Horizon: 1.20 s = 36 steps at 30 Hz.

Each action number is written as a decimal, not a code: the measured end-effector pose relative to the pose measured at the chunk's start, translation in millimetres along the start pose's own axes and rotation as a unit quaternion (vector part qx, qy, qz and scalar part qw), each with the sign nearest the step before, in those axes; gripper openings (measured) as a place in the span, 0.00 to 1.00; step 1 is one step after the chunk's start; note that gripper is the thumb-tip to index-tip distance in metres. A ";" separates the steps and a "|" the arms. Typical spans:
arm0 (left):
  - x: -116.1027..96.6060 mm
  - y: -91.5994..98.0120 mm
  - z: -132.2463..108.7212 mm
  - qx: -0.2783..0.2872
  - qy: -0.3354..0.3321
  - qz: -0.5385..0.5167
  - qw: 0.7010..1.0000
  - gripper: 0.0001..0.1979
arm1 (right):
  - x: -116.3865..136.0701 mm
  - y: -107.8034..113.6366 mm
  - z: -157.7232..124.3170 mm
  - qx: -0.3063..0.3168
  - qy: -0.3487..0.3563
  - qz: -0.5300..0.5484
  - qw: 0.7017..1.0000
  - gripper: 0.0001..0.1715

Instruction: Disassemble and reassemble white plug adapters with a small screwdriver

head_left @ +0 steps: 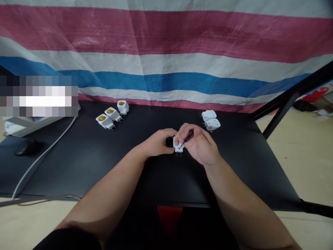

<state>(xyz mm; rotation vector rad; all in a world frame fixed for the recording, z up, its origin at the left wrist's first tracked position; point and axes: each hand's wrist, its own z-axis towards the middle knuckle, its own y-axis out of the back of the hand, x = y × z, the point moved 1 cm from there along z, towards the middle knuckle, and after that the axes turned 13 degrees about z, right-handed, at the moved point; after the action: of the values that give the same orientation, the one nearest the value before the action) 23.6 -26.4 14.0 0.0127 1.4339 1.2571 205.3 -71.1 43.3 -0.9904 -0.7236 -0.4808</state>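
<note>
My left hand is closed around a small white plug-in lamp socket, its metal prongs pointing down toward me. My right hand pinches a dark-handled screwdriver whose tip rests on the socket. Both hands meet above the middle of the black table. Three white sockets with yellow brass insides lie in a row at the back left. Two more white sockets lie back side up at the back right.
A striped red, white and blue tarp hangs behind the table. A white cable runs across the left side past a black mouse. A white box sits at the far left. A black frame bar slants at the right.
</note>
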 end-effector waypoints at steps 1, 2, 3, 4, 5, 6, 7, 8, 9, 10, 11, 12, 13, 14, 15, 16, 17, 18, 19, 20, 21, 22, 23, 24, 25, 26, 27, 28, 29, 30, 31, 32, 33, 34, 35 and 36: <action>0.0 0.1 0.0 0.003 0.002 0.002 1.000 0.15 | 1.1 -0.2 0.0 0.002 -0.013 0.007 1.000 0.25; 0.1 0.2 0.0 0.007 0.004 0.004 1.000 0.17 | 2.9 -0.6 0.2 0.001 -0.022 0.018 1.000 0.27; 0.2 0.4 0.0 0.009 0.003 0.007 1.000 0.19 | 5.2 -1.2 0.5 -0.004 -0.026 0.030 0.999 0.28; 0.4 0.5 -0.1 0.009 0.000 0.008 1.000 0.20 | 8.1 -1.8 1.0 -0.017 -0.024 0.037 0.999 0.28; 0.9 0.6 -0.2 0.007 -0.002 0.010 1.000 0.20 | 11.4 -2.0 1.8 -0.038 -0.017 0.035 0.999 0.26; 1.6 0.6 -0.4 0.005 -0.004 0.011 1.000 0.20 | 14.8 -1.5 2.9 -0.066 -0.007 0.025 0.998 0.25; 2.8 0.7 -0.6 0.001 -0.003 0.013 1.000 0.21 | 17.9 -0.2 4.3 -0.099 0.005 0.010 0.995 0.25; 4.3 0.9 -0.9 -0.006 -0.001 0.017 1.000 0.22 | 20.3 2.1 5.8 -0.132 0.016 -0.007 0.991 0.25; 6.3 1.3 -1.2 -0.015 0.002 0.024 1.000 0.24 | 21.4 5.3 7.5 -0.160 0.021 -0.022 0.987 0.24; 8.5 2.1 -1.5 -0.028 0.006 0.037 0.999 0.25 | 20.8 9.3 9.0 -0.182 0.019 -0.032 0.983 0.23; 11.1 3.2 -1.9 -0.045 0.010 0.056 0.997 0.26 | 18.4 14.1 10.4 -0.197 0.011 -0.038 0.980 0.21; 14.0 4.6 -2.2 -0.064 0.015 0.077 0.995 0.27 | 14.2 19.3 11.4 -0.208 -0.003 -0.041 0.977 0.19; 17.0 6.0 -2.5 -0.081 0.021 0.097 0.992 0.28 | 8.6 24.8 11.9 -0.217 -0.022 -0.046 0.975 0.17; 20.1 7.5 -2.8 -0.092 0.029 0.109 0.989 0.29 | 2.3 30.4 11.7 -0.231 -0.040 -0.060 0.970 0.16; 23.1 8.8 -3.0 -0.095 0.039 0.114 0.988 0.32 | -4.0 35.8 11.0 -0.241 -0.059 -0.085 0.965 0.15; 25.9 9.9 -3.2 -0.096 0.048 0.115 0.988 0.34 | -9.8 40.5 9.9 -0.240 -0.083 -0.119 0.960 0.15; 28.4 10.9 -3.3 -0.094 0.059 0.114 0.987 0.36 | -14.2 44.5 8.6 -0.231 -0.101 -0.164 0.954 0.15; 30.6 11.6 -3.3 -0.094 0.069 0.111 0.987 0.37 | -17.0 47.7 7.3 -0.213 -0.109 -0.225 0.944 0.16; 32.2 12.3 -3.2 -0.097 0.080 0.106 0.986 0.37 | -18.2 50.2 6.2 -0.191 -0.109 -0.294 0.930 0.16; 33.4 12.7 -3.0 -0.101 0.091 0.098 0.986 0.35 | -18.1 52.0 5.2 -0.169 -0.099 -0.362 0.912 0.16; 34.0 13.1 -2.6 -0.106 0.100 0.086 0.986 0.33 | -17.2 53.2 4.6 -0.146 -0.085 -0.424 0.890 0.15; 34.1 13.4 -2.2 -0.110 0.109 0.070 0.985 0.30 | -16.0 54.0 4.2 -0.126 -0.070 -0.476 0.868 0.14; 33.6 13.7 -1.9 -0.115 0.117 0.053 0.985 0.26 | -14.9 54.6 4.0 -0.111 -0.058 -0.514 0.849 0.13; 32.6 13.9 -1.6 -0.119 0.123 0.037 0.985 0.22 | -14.3 55.0 4.0 -0.097 -0.052 -0.540 0.834 0.12; 31.1 13.9 -1.5 -0.123 0.126 0.024 0.984 0.18 | -14.1 55.5 4.2 -0.089 -0.051 -0.558 0.824 0.12; 29.1 13.8 -1.6 -0.124 0.126 0.016 0.984 0.15 | -14.3 56.0 4.3 -0.087 -0.053 -0.568 0.817 0.11; 26.7 13.5 -1.9 -0.122 0.122 0.012 0.985 0.11 | -14.7 56.3 4.5 -0.088 -0.055 -0.573 0.813 0.10; 24.1 12.9 -2.3 -0.118 0.115 0.014 0.986 0.10 | -15.2 56.6 4.6 -0.090 -0.056 -0.576 0.810 0.10; 21.4 12.3 -2.8 -0.113 0.109 0.020 0.987 0.10 | -15.7 56.6 4.6 -0.092 -0.057 -0.576 0.810 0.10; 19.0 11.6 -3.3 -0.109 0.105 0.029 0.988 0.13 | -16.0 56.4 4.5 -0.092 -0.059 -0.572 0.813 0.09; 16.9 11.1 -3.7 -0.107 0.105 0.037 0.988 0.16 | -16.1 55.9 4.3 -0.089 -0.060 -0.565 0.818 0.09; 15.3 10.9 -4.0 -0.108 0.109 0.047 0.987 0.18 | -16.0 55.0 4.1 -0.084 -0.060 -0.556 0.825 0.09; 14.4 11.1 -4.1 -0.110 0.115 0.059 0.986 0.18 | -15.7 53.8 3.8 -0.077 -0.057 -0.546 0.833 0.09; 14.1 11.5 -3.9 -0.112 0.121 0.072 0.984 0.17 | -15.3 52.3 3.4 -0.067 -0.052 -0.538 0.839 0.08; 14.4 12.1 -3.6 -0.115 0.125 0.084 0.982 0.15 | -14.9 50.6 3.1 -0.054 -0.045 -0.537 0.841 0.08; 15.2 12.8 -3.1 -0.117 0.126 0.090 0.981 0.13 | -14.5 48.7 2.7 -0.039 -0.038 -0.541 0.839 0.07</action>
<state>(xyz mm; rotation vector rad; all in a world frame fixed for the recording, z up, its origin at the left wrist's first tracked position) 8.5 -13.5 11.0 -0.1850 1.5155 1.6170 226.9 -44.8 5.4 -0.5854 -1.3286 -1.4691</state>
